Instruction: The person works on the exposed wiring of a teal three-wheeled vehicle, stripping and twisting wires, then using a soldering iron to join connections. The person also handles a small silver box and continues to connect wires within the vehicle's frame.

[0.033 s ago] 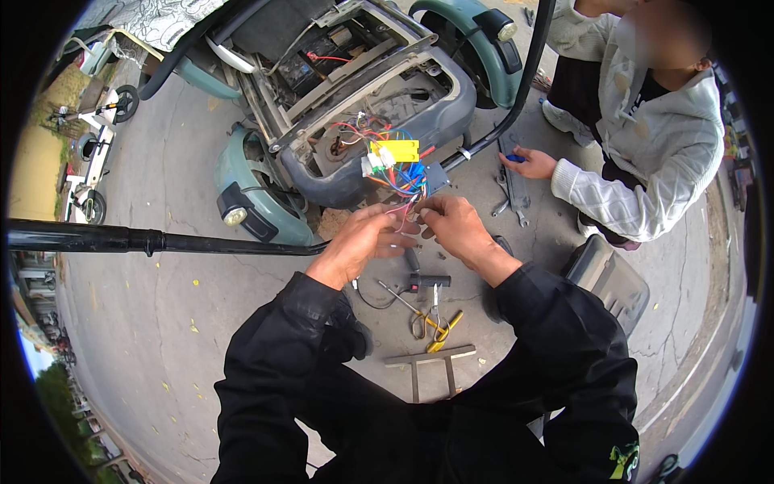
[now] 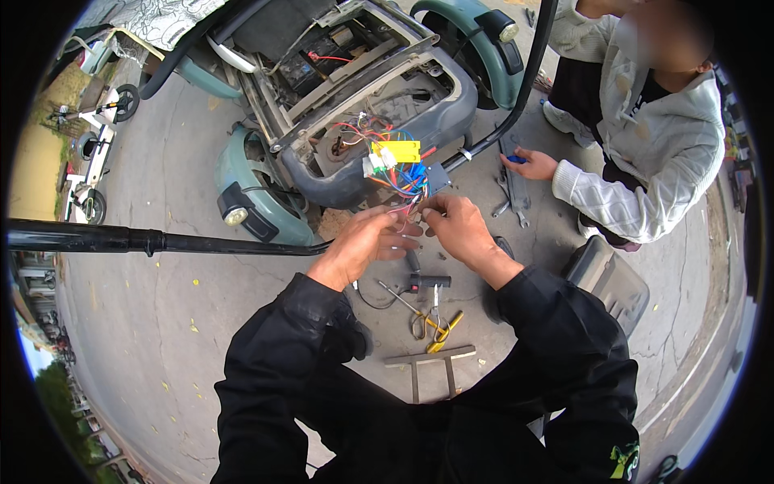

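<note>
Between my hands, thin wires (image 2: 401, 209), one of them pink, hang from a tangled bundle at the end of a three-wheeled vehicle. My left hand (image 2: 363, 240) pinches the pink wire between thumb and forefinger, its other fingers loosely extended. Close by on the right, my right hand (image 2: 461, 230) is closed in a pinch at the wire ends; its fingertips partly hide what they hold. Just beyond are blue connectors (image 2: 411, 176), white plugs (image 2: 376, 164), a yellow block (image 2: 396, 152) and a small grey-blue box (image 2: 438, 177).
The vehicle's opened body (image 2: 387, 181) lies ahead, with teal fenders (image 2: 254, 189) and a black bar (image 2: 201, 244). Below my hands are scissors (image 2: 436, 310), a yellow-handled tool (image 2: 446, 332) and a metal frame (image 2: 431, 357). Wrenches (image 2: 509, 194) lie near another person (image 2: 645, 153) holding something blue.
</note>
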The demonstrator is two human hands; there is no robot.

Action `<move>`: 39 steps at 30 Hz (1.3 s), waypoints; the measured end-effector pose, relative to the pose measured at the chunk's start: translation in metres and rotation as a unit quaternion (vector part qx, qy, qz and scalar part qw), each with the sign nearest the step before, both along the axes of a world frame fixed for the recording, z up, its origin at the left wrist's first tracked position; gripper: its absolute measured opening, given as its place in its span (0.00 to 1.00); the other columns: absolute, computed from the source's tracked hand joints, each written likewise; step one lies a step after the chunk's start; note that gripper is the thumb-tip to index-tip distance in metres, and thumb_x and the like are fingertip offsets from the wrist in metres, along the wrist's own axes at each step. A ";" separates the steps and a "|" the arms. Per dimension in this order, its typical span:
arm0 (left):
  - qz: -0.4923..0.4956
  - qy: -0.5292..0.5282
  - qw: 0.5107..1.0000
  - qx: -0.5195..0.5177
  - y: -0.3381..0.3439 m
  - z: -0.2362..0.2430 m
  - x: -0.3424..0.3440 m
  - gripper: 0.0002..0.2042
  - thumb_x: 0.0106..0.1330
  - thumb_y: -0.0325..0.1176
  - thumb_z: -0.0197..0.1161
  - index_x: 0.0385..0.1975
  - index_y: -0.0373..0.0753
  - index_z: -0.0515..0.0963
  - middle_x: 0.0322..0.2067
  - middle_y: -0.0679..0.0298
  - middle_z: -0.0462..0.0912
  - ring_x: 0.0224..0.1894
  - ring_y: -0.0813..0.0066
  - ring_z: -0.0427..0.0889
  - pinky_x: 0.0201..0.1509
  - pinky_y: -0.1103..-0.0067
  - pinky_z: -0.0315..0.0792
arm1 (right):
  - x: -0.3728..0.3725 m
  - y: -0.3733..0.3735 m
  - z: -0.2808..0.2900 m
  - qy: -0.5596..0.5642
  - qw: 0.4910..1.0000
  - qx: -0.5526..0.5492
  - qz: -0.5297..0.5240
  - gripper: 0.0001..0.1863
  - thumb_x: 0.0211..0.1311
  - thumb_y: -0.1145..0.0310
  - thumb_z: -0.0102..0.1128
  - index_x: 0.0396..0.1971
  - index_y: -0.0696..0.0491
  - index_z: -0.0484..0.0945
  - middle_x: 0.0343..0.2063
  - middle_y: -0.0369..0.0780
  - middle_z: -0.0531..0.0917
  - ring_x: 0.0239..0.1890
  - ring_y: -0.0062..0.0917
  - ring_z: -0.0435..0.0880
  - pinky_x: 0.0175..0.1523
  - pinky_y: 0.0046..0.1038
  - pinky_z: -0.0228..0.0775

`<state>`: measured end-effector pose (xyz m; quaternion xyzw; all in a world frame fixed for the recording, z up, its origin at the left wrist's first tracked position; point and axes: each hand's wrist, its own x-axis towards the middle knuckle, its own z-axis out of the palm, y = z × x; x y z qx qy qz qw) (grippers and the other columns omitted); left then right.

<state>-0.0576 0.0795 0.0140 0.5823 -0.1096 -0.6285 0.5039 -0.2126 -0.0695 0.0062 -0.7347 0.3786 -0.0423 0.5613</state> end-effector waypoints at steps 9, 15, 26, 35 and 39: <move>0.042 0.018 0.998 -0.052 -0.002 -0.009 -0.016 0.21 0.86 0.44 0.49 0.65 0.36 0.75 0.59 0.59 0.82 0.57 0.63 0.87 0.59 0.63 0.83 | -0.012 0.026 0.021 -0.141 0.949 -0.273 0.071 0.16 0.57 0.73 0.71 0.46 0.54 0.85 0.41 0.44 0.84 0.44 0.41 0.89 0.48 0.41 0.82; 0.026 0.006 0.997 -0.067 -0.010 0.001 -0.017 0.21 0.87 0.46 0.47 0.66 0.39 0.74 0.58 0.58 0.83 0.55 0.63 0.88 0.61 0.63 0.82 | -0.011 0.018 0.018 -0.151 0.915 -0.358 0.107 0.15 0.57 0.75 0.72 0.45 0.53 0.84 0.42 0.41 0.84 0.46 0.42 0.87 0.47 0.42 0.83; 0.032 -0.286 0.957 -0.038 -0.015 0.008 0.011 0.16 0.84 0.38 0.51 0.55 0.32 0.79 0.39 0.59 0.92 0.37 0.73 0.89 0.40 0.74 0.79 | -0.007 -0.029 0.031 -0.084 0.984 -0.156 0.002 0.12 0.70 0.68 0.70 0.45 0.62 0.85 0.33 0.44 0.86 0.33 0.28 0.84 0.40 0.33 0.76; -0.130 -0.605 0.784 0.040 -0.005 -0.015 0.011 0.09 0.70 0.32 0.67 0.42 0.34 0.86 0.35 0.55 0.92 0.40 0.60 0.92 0.46 0.69 0.82 | -0.003 -0.043 0.019 -0.120 0.975 0.164 -0.086 0.14 0.73 0.65 0.70 0.49 0.61 0.86 0.32 0.33 0.86 0.33 0.16 0.83 0.37 0.22 0.74; -0.056 -0.565 0.822 -0.051 -0.012 0.002 -0.006 0.09 0.72 0.29 0.67 0.48 0.34 0.84 0.41 0.57 0.91 0.39 0.63 0.92 0.44 0.71 0.82 | -0.002 -0.042 0.019 -0.167 0.953 0.249 -0.053 0.12 0.75 0.65 0.70 0.49 0.58 0.86 0.34 0.33 0.86 0.34 0.14 0.82 0.39 0.21 0.74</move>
